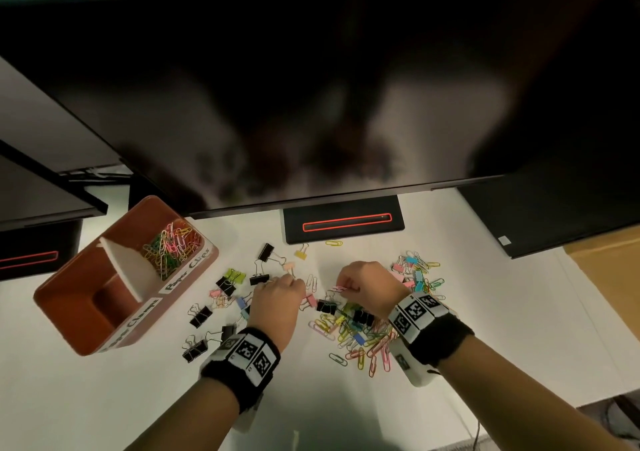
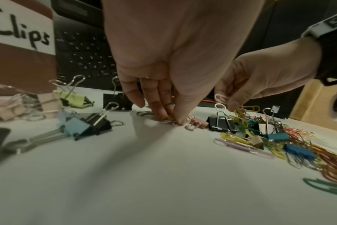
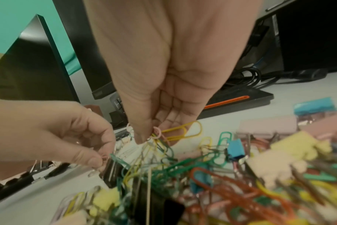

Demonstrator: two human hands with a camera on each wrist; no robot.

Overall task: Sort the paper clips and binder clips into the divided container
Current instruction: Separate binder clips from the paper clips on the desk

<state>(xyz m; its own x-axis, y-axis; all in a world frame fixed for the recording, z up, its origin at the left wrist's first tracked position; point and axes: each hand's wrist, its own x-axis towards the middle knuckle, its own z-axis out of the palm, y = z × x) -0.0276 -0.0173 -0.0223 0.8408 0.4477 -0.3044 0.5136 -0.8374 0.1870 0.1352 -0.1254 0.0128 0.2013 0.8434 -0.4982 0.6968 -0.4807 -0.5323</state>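
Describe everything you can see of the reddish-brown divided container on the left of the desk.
The reddish-brown divided container looks like smooth plastic, an open-topped box with rounded corners, set at an angle on the white desk. A white divider splits it in two. The far compartment holds a heap of coloured paper clips; the near one looks empty. Handwritten white labels run along its right wall. Neither hand touches it.

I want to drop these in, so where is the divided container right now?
In the head view the divided container sits on the white desk at the left, beyond the left hand, just in front of the monitor's lower edge, scattered binder clips beside it.
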